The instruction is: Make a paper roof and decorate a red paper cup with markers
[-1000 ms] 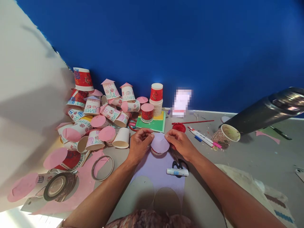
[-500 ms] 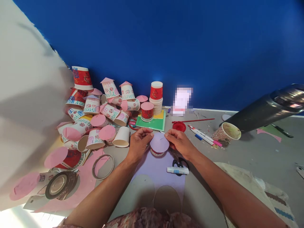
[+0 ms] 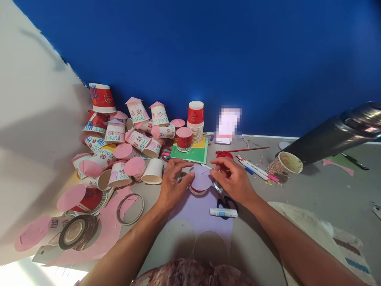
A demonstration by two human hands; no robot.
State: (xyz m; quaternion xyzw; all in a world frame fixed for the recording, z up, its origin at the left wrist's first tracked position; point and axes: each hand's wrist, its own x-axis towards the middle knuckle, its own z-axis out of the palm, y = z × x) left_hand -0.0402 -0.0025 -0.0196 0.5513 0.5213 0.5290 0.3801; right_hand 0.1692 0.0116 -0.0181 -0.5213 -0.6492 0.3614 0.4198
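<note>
A lilac paper disc (image 3: pixel 201 179) rests on top of a small paper cup (image 3: pixel 197 192), whose patterned side shows just below the disc's near edge. My left hand (image 3: pixel 176 180) is at the disc's left side, thumb by its edge and fingers apart. At the right side is my right hand (image 3: pixel 233 178), loosely curved, with a gap between thumb and index finger. Under the cup lies a lilac paper sheet (image 3: pixel 205 216) with round cut-outs. Black-handled scissors (image 3: pixel 228 206) lie near my right wrist, a glue stick (image 3: pixel 223 213) across their handles.
Decorated paper cups (image 3: pixel 119 174) with pink paper tops are heaped at the left. Tape rolls (image 3: pixel 76 232) and pink paper (image 3: pixel 107 238) lie nearer. Behind stands a cup stack (image 3: pixel 195 127). Markers (image 3: pixel 256 169), a used cup (image 3: pixel 284 165) and a dark flask (image 3: pixel 327 135) are at the right.
Both hands have loosened from the disc's edges and moved slightly apart. The disc stays on the cup. The whole view has shifted a little.
</note>
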